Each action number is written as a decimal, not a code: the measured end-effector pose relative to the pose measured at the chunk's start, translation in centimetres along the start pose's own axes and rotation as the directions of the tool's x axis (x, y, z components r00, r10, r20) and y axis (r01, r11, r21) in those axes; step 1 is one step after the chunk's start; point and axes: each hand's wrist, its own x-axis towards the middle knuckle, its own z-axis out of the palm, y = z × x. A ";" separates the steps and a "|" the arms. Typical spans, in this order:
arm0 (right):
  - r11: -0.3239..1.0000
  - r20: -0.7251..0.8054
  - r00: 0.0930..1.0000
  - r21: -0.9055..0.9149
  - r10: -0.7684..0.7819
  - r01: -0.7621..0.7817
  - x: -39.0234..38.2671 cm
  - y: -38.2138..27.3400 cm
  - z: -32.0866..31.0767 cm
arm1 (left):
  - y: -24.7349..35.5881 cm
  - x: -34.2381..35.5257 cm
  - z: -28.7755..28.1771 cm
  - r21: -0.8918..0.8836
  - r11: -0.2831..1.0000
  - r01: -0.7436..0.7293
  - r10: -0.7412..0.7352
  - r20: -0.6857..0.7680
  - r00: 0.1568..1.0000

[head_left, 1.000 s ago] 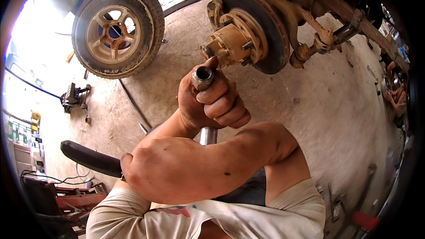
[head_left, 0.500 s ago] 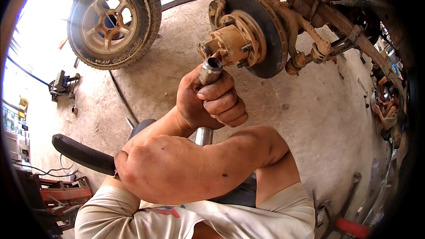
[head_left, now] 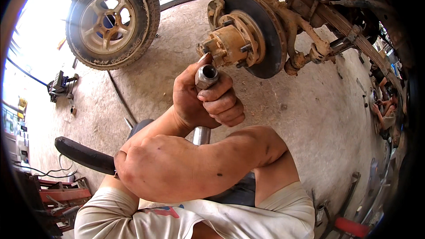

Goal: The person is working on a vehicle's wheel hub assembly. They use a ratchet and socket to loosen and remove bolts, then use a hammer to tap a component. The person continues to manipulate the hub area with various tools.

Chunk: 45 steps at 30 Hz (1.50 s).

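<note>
My left hand [head_left: 188,95] is closed around a metal socket [head_left: 206,78] with a hexagonal outside, its round opening tilted up toward me. The thumb points up past the socket, close to the rusty wheel hub [head_left: 228,44]; I cannot tell whether it touches. Below that hand a shiny metal cylinder [head_left: 202,136] shows, perhaps the same tool's other end. My right forearm crosses over the left arm. At its end my right hand [head_left: 139,168] is closed on a black handle [head_left: 84,154] sticking out to the left; the rest of that tool and most of the fingers are hidden.
Behind the hub sit a dark brake disc [head_left: 271,40] and suspension parts [head_left: 318,51]. A wheel with tyre [head_left: 150,22] stands at far left. A hose [head_left: 120,95] and a small dark metal device [head_left: 59,86] lie on the concrete. Another person [head_left: 387,113] is at far right.
My left hand and the socket have shifted slightly left, and the socket's opening has tipped further toward me. My right hand keeps the black handle almost in place.
</note>
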 end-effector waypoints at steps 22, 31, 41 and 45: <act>0.993 0.002 0.998 0.100 0.061 -0.061 1.0 0.5 1.2 | 0.4 -1.2 -0.4 0.094 0.994 -0.059 0.068 -0.105 0.992; 0.994 0.022 0.998 0.087 0.060 -0.062 1.6 0.8 1.4 | 0.8 -1.4 -0.1 0.087 0.994 -0.063 0.073 -0.122 0.990; 0.997 0.031 0.999 0.060 0.041 -0.043 1.9 0.8 1.5 | 1.2 -1.7 -0.4 0.063 0.995 -0.074 0.081 -0.114 0.990; 0.993 0.034 0.997 0.091 0.072 -0.075 2.2 1.1 2.1 | 1.2 -2.2 -0.6 0.030 0.996 -0.085 0.089 -0.129 0.988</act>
